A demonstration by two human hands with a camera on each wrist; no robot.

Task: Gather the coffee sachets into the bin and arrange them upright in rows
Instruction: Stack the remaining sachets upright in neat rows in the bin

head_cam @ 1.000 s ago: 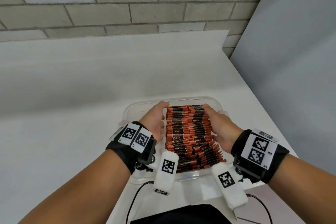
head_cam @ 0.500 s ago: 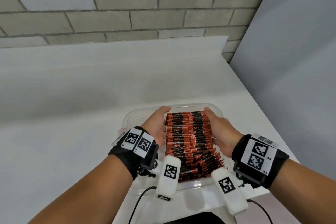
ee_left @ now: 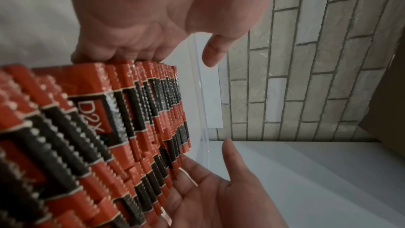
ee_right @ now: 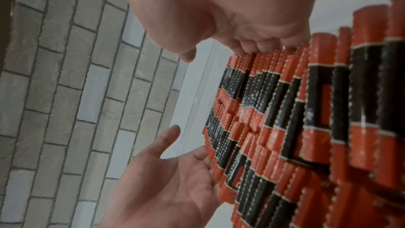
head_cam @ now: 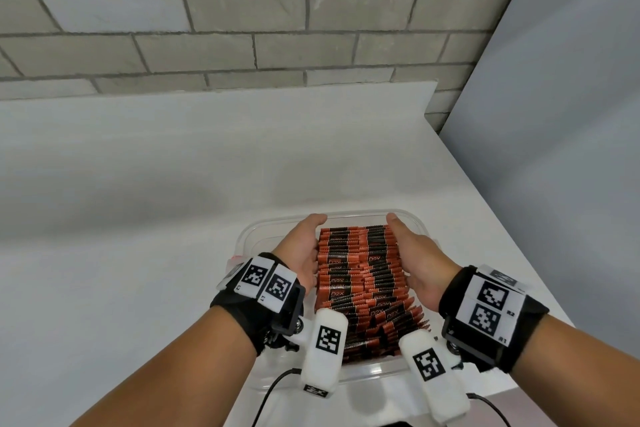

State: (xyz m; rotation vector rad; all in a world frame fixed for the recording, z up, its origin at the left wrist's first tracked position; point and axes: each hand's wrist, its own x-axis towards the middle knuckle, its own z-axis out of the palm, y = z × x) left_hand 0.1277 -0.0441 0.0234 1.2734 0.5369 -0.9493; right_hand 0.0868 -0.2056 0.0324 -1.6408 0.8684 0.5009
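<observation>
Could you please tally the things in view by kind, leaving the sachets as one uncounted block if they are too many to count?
Hands: 2, left hand and right hand
Clear bin: 1
Block of coffee sachets: 1, single sachets too many to count
Total: 4

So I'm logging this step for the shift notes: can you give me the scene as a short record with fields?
container: clear bin on white table
contents: coffee sachets, red and black, packed on edge in rows
near end: sachets lean askew
left hand: flat against block's left side
right hand: flat against right side
backdrop: brick wall
</observation>
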